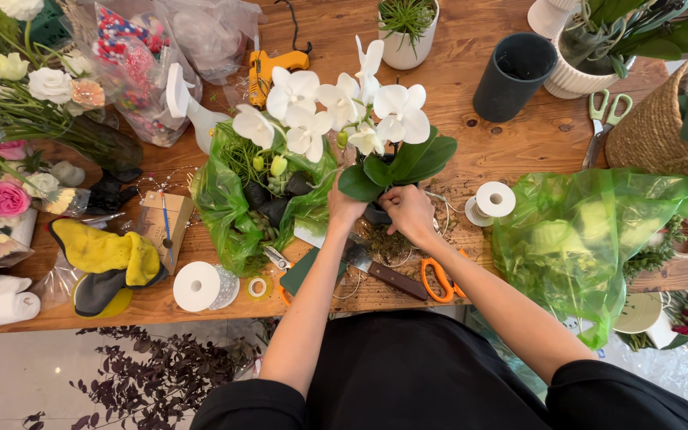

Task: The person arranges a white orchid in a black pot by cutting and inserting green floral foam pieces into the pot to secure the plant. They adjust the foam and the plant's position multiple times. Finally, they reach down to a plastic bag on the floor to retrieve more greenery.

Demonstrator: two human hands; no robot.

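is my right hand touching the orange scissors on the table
Apart. The head view shows the right hand up at the base of the white orchid, with bare wood between it and the orange scissors lying nearer the table edge.

Both forearms reach fwd, converging; left hand (pixel 345 209) & right hand (pixel 409 213) side by side, fingers curled.
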